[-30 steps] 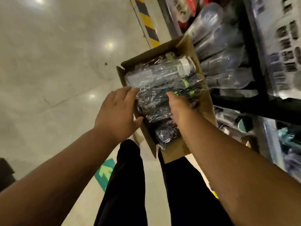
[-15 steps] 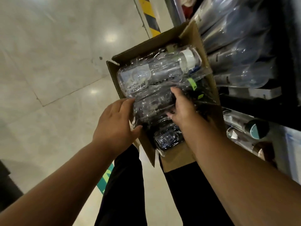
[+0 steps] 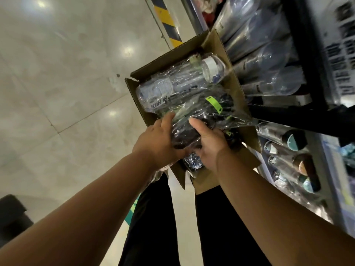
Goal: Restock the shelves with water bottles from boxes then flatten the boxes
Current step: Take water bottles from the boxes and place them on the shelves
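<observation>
With both hands, left hand (image 3: 157, 144) and right hand (image 3: 210, 145), curled round a dark plastic-wrapped water bottle (image 3: 182, 136) atop the open cardboard box (image 3: 237, 89) beside the shelf (image 3: 288, 114), lifting level and gripping firmly seems wise, since the wrap looks slippery.

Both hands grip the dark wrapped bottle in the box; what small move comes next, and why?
Probably lift the dark wrapped bottle up out of the box: the left hand and right hand both grip it, and it lies on top.
</observation>
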